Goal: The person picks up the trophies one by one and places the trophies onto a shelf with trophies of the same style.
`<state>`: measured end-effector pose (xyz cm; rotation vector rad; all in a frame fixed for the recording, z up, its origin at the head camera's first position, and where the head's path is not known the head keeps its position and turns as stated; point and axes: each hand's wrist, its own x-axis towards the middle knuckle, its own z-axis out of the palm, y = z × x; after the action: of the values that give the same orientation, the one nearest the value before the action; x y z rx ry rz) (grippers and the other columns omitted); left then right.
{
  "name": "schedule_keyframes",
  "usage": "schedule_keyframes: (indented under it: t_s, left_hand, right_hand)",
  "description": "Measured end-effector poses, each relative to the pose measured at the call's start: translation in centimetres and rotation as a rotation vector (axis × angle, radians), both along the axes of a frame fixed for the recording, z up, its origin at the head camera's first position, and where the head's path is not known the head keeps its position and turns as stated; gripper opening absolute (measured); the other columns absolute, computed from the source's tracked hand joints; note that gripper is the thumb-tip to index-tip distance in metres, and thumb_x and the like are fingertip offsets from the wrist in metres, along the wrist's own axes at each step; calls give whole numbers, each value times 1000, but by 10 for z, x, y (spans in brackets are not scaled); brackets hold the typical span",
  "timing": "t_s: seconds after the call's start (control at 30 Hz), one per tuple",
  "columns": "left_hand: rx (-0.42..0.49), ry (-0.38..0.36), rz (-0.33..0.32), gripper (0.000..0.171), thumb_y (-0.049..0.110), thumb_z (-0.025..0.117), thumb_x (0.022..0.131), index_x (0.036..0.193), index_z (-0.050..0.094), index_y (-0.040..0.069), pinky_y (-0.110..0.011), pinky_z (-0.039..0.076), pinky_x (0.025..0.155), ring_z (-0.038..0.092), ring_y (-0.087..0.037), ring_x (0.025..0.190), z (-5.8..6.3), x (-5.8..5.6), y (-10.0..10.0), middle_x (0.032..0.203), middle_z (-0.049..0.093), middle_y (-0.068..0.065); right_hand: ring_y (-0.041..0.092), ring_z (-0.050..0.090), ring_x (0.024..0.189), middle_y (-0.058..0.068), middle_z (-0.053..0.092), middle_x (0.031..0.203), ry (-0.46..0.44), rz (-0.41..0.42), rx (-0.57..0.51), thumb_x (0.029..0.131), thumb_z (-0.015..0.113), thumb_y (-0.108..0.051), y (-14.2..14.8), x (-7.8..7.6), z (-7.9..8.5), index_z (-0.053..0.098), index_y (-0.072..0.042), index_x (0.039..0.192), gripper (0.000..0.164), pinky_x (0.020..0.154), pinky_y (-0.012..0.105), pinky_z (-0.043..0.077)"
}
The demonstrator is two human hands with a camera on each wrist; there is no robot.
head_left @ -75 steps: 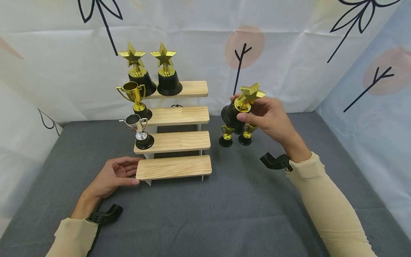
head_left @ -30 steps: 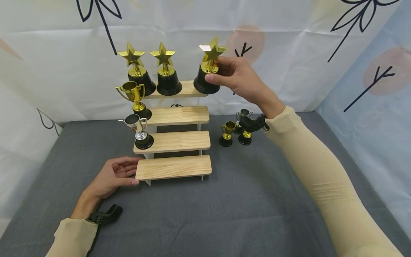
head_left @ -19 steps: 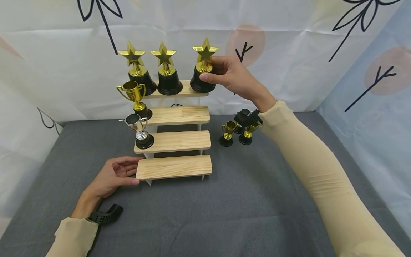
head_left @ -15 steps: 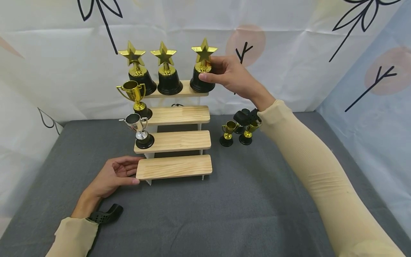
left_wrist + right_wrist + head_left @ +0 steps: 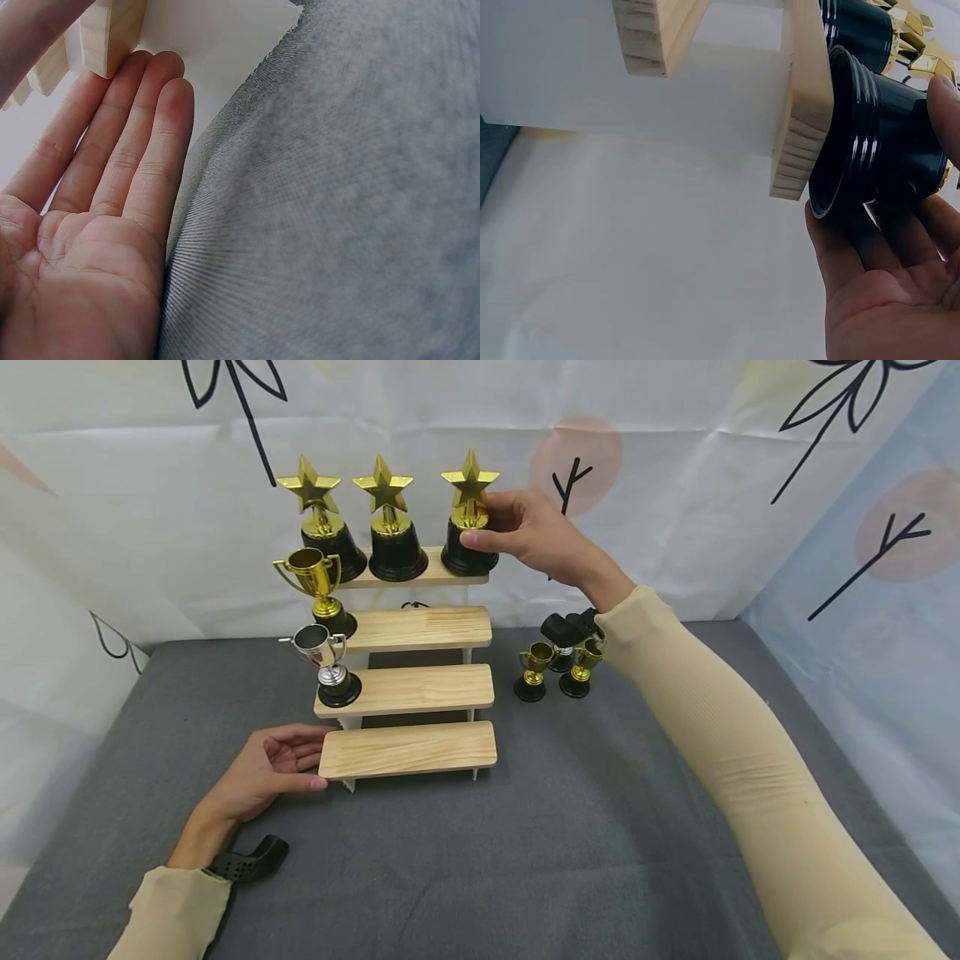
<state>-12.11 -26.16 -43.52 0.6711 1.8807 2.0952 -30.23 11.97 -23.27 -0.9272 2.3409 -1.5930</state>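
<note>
My right hand grips a gold star trophy by its black base, at the right end of the top tier of a wooden display stand. In the right wrist view the base stands upright over the board's end, its rim slightly past the edge, fingers behind and thumb in front. Two matching star trophies stand to its left on that tier. My left hand rests at the bottom tier's left end; in the left wrist view its fingers lie straight against the stand's side.
A gold cup trophy stands at the left of the second tier, a silver one at the left of the third. Right of the stand, two small gold cups stand on the grey cloth; another cup behind is partly hidden by my wrist strap.
My right hand has carried the star trophy from beside the small cups up to the top tier, turned it upright, then shifted it slightly left. The left hand has stayed put.
</note>
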Motion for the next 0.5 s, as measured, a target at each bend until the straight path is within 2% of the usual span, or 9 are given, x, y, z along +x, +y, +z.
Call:
schedule_keyframes:
  t_s: [0.2,0.5]
  left_hand:
    - [-6,2,-2,62,-26,70,76,134,48,-20,-30,54,100,65,-16,119,0,-1,-1,131,66,-4]
    - [-9,0,4,63,-26,71,75,133,45,-24,-30,55,99,65,-17,119,0,-1,0,130,66,-4]
  right_hand:
    - [21,63,121,14,67,128,-18,8,-7,98,69,-10,0,-3,-4,62,2,134,39,105,33,50]
    - [22,62,121,15,67,128,-18,28,-23,98,68,-8,1,-4,-7,62,2,134,38,105,34,50]
